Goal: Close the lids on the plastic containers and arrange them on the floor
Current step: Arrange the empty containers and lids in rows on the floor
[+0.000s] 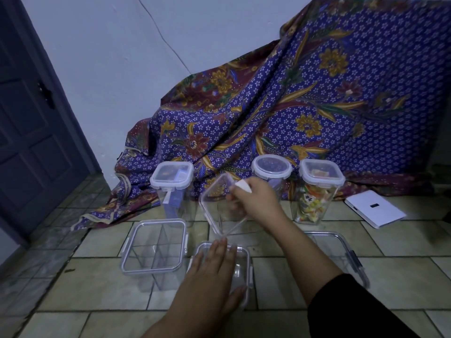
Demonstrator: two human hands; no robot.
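My right hand (256, 200) grips a clear square lid (220, 206) by its white clip, tilted in the air above the floor. My left hand (214, 267) lies flat, fingers spread, on top of a clear container (241, 254) in front of me. Left of it stands a lidded clear container with a divider (153, 247). In the back row stand three lidded tall containers: a square one (172, 179) at left, a round one (272, 168) in the middle, and one holding coloured sweets (321, 181) at right. Another clear container (341, 254) sits at right, partly behind my right forearm.
A purple batik cloth (317, 93) drapes over something against the white wall behind the containers. A white flat box (375, 208) lies on the tiled floor at right. A dark door (29, 118) stands at left.
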